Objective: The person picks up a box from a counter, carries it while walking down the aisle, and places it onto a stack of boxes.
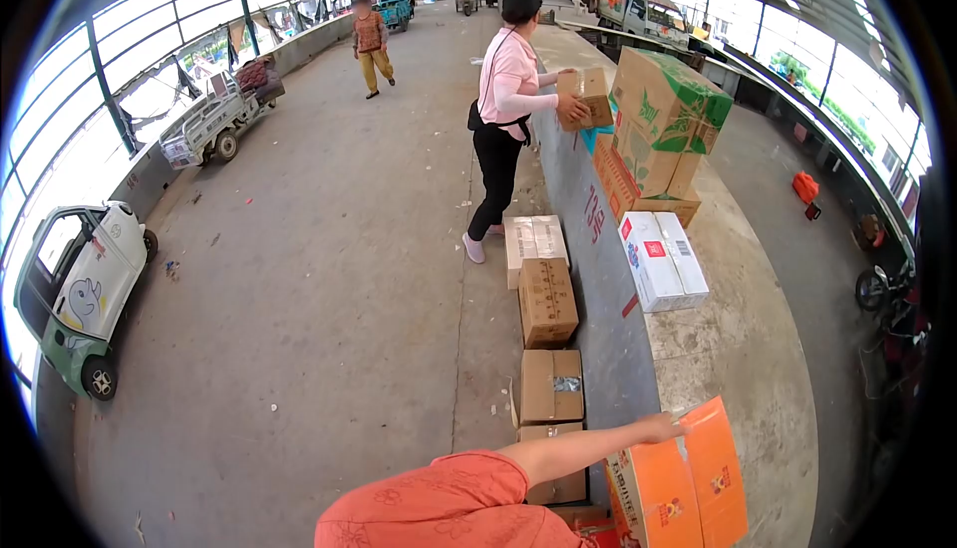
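Note:
My left hand [662, 428] reaches across from a coral short sleeve and grips the far upper edge of an orange cardboard box [666, 496]. A raised orange panel [714, 468] stands beside the fingers. The box is at the near end of a concrete ledge, and its lower part is cut off by the frame. The fingertips are partly hidden against the cardboard. My right hand is out of view. Below my forearm, a brown carton [554, 491] is partly covered.
A person in a pink top [510, 80] holds a small carton [586, 98] at the ledge [758, 359]. Stacked there are a green-and-brown carton [658, 100] and a white box [662, 261]. Brown cartons [548, 301] line its foot. Another person [371, 42] walks farther off; small vehicles [85, 279] stand left.

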`<state>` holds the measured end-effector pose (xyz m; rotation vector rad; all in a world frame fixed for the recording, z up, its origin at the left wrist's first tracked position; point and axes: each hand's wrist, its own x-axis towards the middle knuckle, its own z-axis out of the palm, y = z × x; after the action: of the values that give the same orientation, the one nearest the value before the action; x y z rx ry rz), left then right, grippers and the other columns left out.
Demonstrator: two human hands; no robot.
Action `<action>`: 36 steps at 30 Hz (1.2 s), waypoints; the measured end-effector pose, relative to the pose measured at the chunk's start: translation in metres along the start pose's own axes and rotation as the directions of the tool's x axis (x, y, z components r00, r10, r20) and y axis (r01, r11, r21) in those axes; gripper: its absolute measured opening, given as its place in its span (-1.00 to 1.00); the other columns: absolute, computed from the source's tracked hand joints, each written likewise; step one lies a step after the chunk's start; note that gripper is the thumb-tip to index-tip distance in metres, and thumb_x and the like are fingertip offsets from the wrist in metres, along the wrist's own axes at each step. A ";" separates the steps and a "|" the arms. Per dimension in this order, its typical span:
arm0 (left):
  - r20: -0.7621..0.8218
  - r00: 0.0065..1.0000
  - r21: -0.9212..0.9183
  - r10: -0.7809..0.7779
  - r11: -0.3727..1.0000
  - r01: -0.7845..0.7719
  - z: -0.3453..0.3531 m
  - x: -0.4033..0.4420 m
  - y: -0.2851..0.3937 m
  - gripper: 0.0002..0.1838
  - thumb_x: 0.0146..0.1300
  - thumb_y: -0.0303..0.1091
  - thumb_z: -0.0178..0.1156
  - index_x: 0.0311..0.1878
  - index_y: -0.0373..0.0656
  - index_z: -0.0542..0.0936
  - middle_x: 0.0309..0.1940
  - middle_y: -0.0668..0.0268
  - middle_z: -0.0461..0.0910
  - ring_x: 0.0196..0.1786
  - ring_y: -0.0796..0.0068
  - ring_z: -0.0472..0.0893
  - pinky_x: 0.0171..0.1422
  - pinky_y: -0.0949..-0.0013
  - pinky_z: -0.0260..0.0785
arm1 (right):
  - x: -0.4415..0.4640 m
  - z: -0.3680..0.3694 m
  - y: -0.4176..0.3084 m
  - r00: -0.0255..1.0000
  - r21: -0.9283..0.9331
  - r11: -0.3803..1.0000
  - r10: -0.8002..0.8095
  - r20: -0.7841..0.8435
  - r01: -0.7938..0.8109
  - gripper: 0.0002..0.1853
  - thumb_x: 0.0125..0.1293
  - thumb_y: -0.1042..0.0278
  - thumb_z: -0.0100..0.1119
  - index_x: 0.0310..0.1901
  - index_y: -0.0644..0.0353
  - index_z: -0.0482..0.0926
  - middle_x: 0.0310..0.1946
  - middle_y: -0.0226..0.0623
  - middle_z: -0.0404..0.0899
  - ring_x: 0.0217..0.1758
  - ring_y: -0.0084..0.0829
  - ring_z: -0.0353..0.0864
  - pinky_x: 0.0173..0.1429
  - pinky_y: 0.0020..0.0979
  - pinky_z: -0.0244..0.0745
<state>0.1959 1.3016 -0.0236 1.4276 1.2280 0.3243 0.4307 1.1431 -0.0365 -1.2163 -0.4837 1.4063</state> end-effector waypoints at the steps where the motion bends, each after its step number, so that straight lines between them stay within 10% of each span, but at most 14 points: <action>1: -0.012 1.000 0.002 -0.006 1.000 0.006 0.003 0.004 -0.003 0.07 0.26 0.47 -0.01 0.48 -0.37 0.22 0.42 -0.11 0.34 0.46 -0.04 0.36 0.48 0.11 0.20 | -0.002 -0.002 0.000 1.000 0.001 1.000 0.000 0.002 0.000 -0.26 0.56 -0.28 -0.26 0.48 0.19 0.23 0.39 -0.20 0.40 0.39 -0.21 0.45 0.42 -0.20 0.41; 16: -0.229 0.969 0.031 0.091 0.996 -0.086 0.037 0.054 -0.059 -0.03 0.31 0.42 -0.01 0.40 -0.35 0.34 0.37 -0.14 0.40 0.43 -0.07 0.39 0.47 0.05 0.20 | -0.037 -0.058 -0.004 0.997 0.037 0.996 -0.081 0.018 0.080 -0.25 0.55 -0.29 -0.26 0.47 0.20 0.24 0.39 -0.19 0.40 0.38 -0.22 0.45 0.41 -0.19 0.43; 19: -0.090 0.967 -0.095 0.238 0.965 -0.246 0.027 0.048 -0.066 -0.33 0.47 0.20 -0.06 0.11 -0.32 0.59 0.08 0.07 0.65 0.10 0.20 0.58 0.28 0.13 0.35 | -0.057 -0.113 0.006 0.979 0.077 0.982 -0.178 0.096 0.171 -0.25 0.55 -0.30 -0.26 0.47 0.20 0.24 0.39 -0.19 0.41 0.38 -0.22 0.45 0.40 -0.18 0.43; 21: -0.037 0.937 -0.115 0.348 0.930 -0.350 0.024 0.089 -0.099 -0.45 0.51 0.04 -0.03 -0.13 -0.36 0.61 -0.31 0.20 0.67 -0.23 0.41 0.46 -0.02 0.15 0.39 | -0.035 -0.146 0.029 0.968 -0.053 0.982 -0.189 -0.166 0.182 -0.29 0.56 -0.27 -0.25 0.43 0.20 0.31 0.35 -0.21 0.44 0.31 -0.27 0.51 0.35 -0.20 0.48; 22: 0.072 0.995 -0.325 0.066 0.945 -0.039 0.018 0.092 -0.095 -0.48 0.53 0.02 -0.06 -0.11 -0.31 0.64 -0.27 0.21 0.68 -0.19 0.41 0.55 -0.02 0.17 0.44 | -0.035 -0.130 0.020 0.909 -0.301 0.944 -0.241 -0.341 0.137 -0.34 0.57 -0.21 -0.23 0.40 0.19 0.37 0.30 -0.22 0.49 0.31 -0.33 0.50 0.34 -0.24 0.46; 24: 0.298 0.949 -0.586 0.107 0.805 0.093 0.019 0.063 -0.067 -0.46 0.56 0.00 -0.12 0.28 -0.27 0.48 0.07 0.18 0.62 0.08 0.25 0.66 0.19 0.19 0.52 | -0.046 -0.123 0.017 0.930 -0.037 0.993 -0.119 -0.349 0.114 -0.38 0.57 -0.15 -0.19 0.27 0.28 0.48 0.14 -0.15 0.58 0.26 -0.38 0.51 0.39 -0.29 0.35; 25: 0.316 0.912 -0.647 0.263 0.762 0.004 0.028 0.052 -0.056 -0.38 0.56 0.03 -0.13 0.49 -0.20 0.25 0.31 0.16 0.46 0.27 0.22 0.56 0.29 0.15 0.46 | -0.031 -0.139 0.035 0.820 -0.440 0.875 -0.396 -0.412 0.202 -0.38 0.57 -0.12 -0.19 0.28 0.31 0.47 0.17 -0.16 0.59 0.29 -0.32 0.48 0.45 -0.28 0.27; 26: 0.331 0.909 -0.625 0.255 0.781 0.009 0.032 0.078 -0.074 -0.32 0.55 0.09 -0.13 0.57 -0.09 0.10 0.44 0.17 0.30 0.38 0.18 0.44 0.35 0.11 0.42 | -0.020 -0.154 0.045 0.852 -0.321 0.911 -0.371 -0.369 0.258 -0.37 0.57 -0.12 -0.19 0.30 0.32 0.45 0.24 -0.13 0.56 0.32 -0.27 0.48 0.46 -0.27 0.25; 27: 0.340 0.896 -0.631 0.286 0.776 -0.007 0.038 0.074 -0.068 -0.30 0.53 0.12 -0.10 0.59 -0.01 0.07 0.47 0.18 0.24 0.42 0.15 0.39 0.38 0.09 0.39 | -0.021 -0.163 0.044 0.846 -0.539 0.823 -0.408 -0.342 0.179 -0.32 0.54 -0.23 -0.17 0.32 0.28 0.45 0.30 -0.05 0.51 0.37 -0.23 0.45 0.48 -0.26 0.23; 36: 0.450 0.877 -0.645 0.168 0.740 0.190 0.070 0.018 -0.028 -0.30 0.53 0.13 -0.09 0.55 -0.12 0.16 0.40 0.17 0.36 0.38 0.18 0.44 0.39 0.12 0.37 | -0.048 -0.129 0.022 0.840 -0.573 0.820 -0.323 -0.436 0.018 -0.02 0.37 -0.58 -0.27 0.41 0.25 0.31 0.40 0.02 0.34 0.50 -0.10 0.27 0.54 -0.27 0.12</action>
<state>0.2442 1.2709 -0.0759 0.7769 0.5906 0.3325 0.5213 1.0494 -0.0851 -1.8961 -0.6212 0.7261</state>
